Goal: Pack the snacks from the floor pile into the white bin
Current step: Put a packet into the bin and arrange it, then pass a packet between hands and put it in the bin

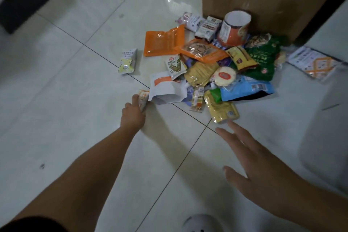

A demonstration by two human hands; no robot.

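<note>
Left hand [133, 114] grips a small packet [142, 99] at the pile [211, 66] edge (floor level); right hand [254, 158] hovers, fingers spread, empty.

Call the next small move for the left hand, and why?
Probably lift and carry: the left hand already has its fingers closed on a small orange-and-white packet at the pile's near-left edge. The right hand hovers open and empty near the gold pouch.

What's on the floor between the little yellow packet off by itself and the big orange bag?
Nothing. In the head view, only bare floor tile lies between the little yellow packet and the big orange bag.
</note>
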